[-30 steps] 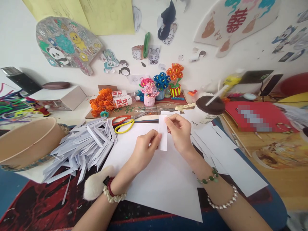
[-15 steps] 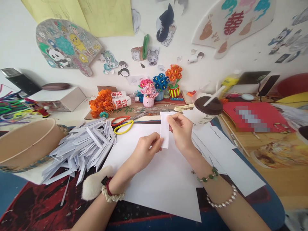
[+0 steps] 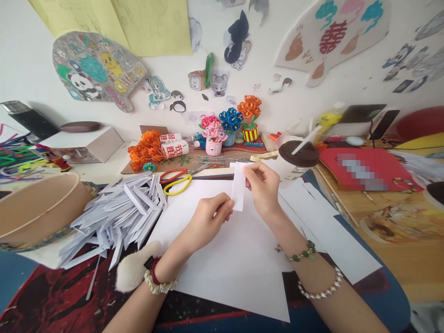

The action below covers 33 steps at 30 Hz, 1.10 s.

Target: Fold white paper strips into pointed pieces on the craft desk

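Between both hands a small white paper strip (image 3: pixel 238 187) is held upright, slightly tilted. My left hand (image 3: pixel 211 215) pinches its lower end between thumb and fingers. Near the top right edge, my right hand (image 3: pixel 263 187) grips the same strip, thumb in front. Beneath them lies a large white paper sheet (image 3: pixel 229 263) on the dark red and black desk mat. To the left is a heap of folded white paper strips (image 3: pixel 121 212). Scissors (image 3: pixel 178 181) with one red and one yellow handle lie at the sheet's far edge.
A round container (image 3: pixel 38 208) stands at the left beside a white fluffy thing (image 3: pixel 133 273). At right are a lidded cup (image 3: pixel 299 155) with a straw, more white paper sheets (image 3: pixel 350 249) and a red packet (image 3: pixel 367 162). Beaded flower pots (image 3: pixel 214 145) line the back.
The paper strip has tilted a little, its top leaning further right. My right hand has shifted slightly to the right. Both hands keep their hold; the camera view has moved slightly.
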Available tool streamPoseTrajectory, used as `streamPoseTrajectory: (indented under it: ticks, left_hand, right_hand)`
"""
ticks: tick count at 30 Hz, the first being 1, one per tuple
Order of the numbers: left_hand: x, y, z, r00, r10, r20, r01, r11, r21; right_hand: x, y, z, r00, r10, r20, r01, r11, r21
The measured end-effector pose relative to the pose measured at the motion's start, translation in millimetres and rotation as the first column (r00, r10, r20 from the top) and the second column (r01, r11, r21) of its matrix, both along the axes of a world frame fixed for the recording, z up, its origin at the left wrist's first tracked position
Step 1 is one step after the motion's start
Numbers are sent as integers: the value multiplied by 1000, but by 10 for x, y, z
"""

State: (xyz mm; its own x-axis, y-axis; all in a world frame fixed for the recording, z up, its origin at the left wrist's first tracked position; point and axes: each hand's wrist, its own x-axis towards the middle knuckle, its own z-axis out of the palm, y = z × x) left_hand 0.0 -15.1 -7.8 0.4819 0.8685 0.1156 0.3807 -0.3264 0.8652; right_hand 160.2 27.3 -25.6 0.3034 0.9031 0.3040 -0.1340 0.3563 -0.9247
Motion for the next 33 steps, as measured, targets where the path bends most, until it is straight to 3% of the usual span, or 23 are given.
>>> streamPoseTrajectory:
  ticks: [4, 10, 15, 23, 26, 33]
  left_hand:
    - [-43, 39, 1, 999, 8, -47, -9, 1000, -21]
    - [-33, 76, -21, 954, 286, 96, -292, 954, 63]
    - [-58, 102, -61, 894, 406, 191, -425, 902, 74]
    - [-54, 72, -4, 918, 327, 224, -337, 941, 7]
    - [-41, 71, -15, 925, 319, 207, -327, 945, 1]
    - [-16, 56, -17, 948, 292, 126, -296, 955, 13]
  right_hand:
    - [-23, -22, -9, 998, 61, 17, -61, 998, -4]
    - [-189, -138, 8, 970, 237, 43, -234, 970, -61]
    - [-284, -190, 11, 938, 345, 27, -338, 930, -145]
    - [-163, -118, 14, 793, 609, -7, -593, 769, -238]
    - [-149, -126, 43, 787, 615, 46, -587, 770, -250]
    - [-130, -136, 57, 848, 498, 178, -473, 865, -166]
